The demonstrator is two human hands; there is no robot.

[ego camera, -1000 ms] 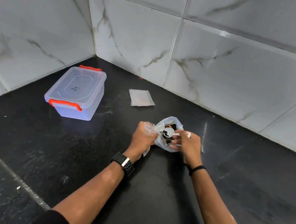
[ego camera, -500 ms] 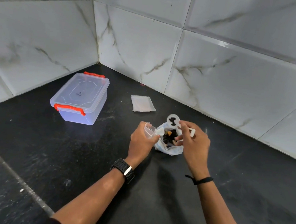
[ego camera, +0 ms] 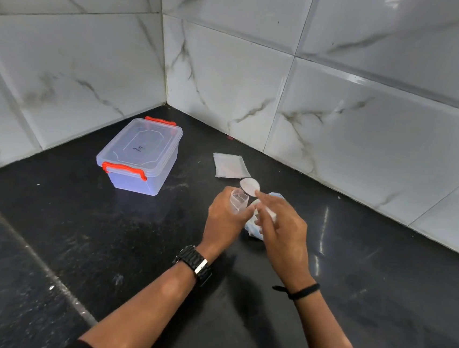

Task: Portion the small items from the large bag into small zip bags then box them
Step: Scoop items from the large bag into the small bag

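Note:
My left hand (ego camera: 225,215) grips a small clear zip bag (ego camera: 238,200) with its mouth held open and pointing up. My right hand (ego camera: 280,229) pinches a white spoon (ego camera: 250,186), whose round bowl hovers just above and beside the bag's mouth. The large crumpled plastic bag (ego camera: 255,231) lies on the black counter behind and under my right hand, mostly hidden; its contents do not show. A clear plastic box (ego camera: 140,157) with red latches and its lid on stands to the left.
A flat stack of spare small zip bags (ego camera: 229,165) lies on the counter (ego camera: 105,232) just beyond my hands. White marble-look tiled walls (ego camera: 232,76) meet in a corner behind the box. A seam (ego camera: 33,253) crosses the counter at the lower left.
My right hand lifted the white spoon out of the large bag and brought it left to the mouth of the small zip bag. The camera view shifted slightly.

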